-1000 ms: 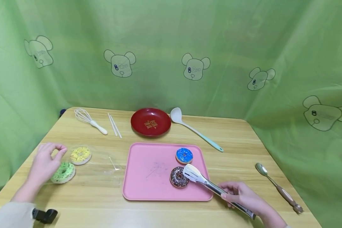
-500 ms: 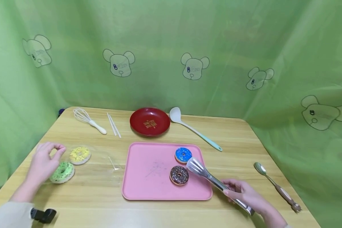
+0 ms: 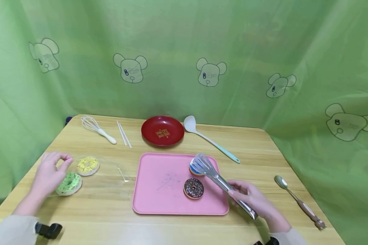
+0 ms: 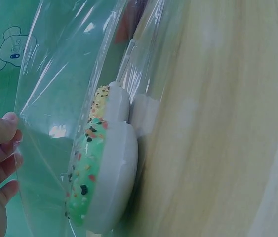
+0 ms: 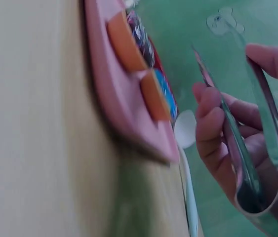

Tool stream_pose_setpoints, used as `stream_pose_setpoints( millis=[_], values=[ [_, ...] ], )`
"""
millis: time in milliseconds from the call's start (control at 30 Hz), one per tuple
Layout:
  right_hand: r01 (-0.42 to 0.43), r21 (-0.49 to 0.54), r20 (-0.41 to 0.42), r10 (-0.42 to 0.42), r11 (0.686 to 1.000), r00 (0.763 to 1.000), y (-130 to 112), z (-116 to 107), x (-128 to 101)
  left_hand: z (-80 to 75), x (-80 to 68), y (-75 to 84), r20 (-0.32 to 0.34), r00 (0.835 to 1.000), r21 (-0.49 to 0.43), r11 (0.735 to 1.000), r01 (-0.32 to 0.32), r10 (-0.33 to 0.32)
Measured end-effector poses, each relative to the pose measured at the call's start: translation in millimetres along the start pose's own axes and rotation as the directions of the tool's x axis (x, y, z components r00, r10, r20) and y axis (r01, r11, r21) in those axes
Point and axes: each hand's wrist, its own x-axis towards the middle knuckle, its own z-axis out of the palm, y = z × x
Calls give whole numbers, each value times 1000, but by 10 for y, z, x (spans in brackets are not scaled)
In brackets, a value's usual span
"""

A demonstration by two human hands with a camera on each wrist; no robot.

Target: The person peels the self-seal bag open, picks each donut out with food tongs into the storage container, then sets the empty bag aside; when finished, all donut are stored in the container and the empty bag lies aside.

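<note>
My left hand (image 3: 48,173) pinches the raised edge of a clear plastic bag (image 4: 47,153), seen best in the left wrist view. Within the bag lie a green doughnut (image 3: 73,185) and a yellow doughnut (image 3: 88,165), both with sprinkles and pale undersides. In my right hand (image 3: 254,199) is a pair of metal tongs (image 3: 215,176), arms spread apart in the right wrist view. Their tips hover over a blue doughnut (image 5: 157,96), partly hiding it in the head view. Beside it a chocolate doughnut (image 3: 194,188) rests on the pink tray (image 3: 153,204).
Behind the tray stands a red plate (image 3: 153,131), with a ladle (image 3: 213,144) to its right. Chopsticks (image 3: 123,135) and a whisk (image 3: 99,130) lie at the back left. A brown-handled spoon (image 3: 297,199) is at the right. Green curtains (image 3: 171,95) surround the table.
The tongs have swung up and left from the chocolate doughnut to over the blue one, my right hand moving with them. My left hand has stayed in place.
</note>
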Motion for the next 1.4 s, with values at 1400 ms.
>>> stream_pose_setpoints(
  millis=[1400],
  values=[
    [159, -490, 134, -106, 857, 985, -729, 1684, 1296, -11, 3, 24, -22, 1000, 10, 1000, -6, 7]
  ],
)
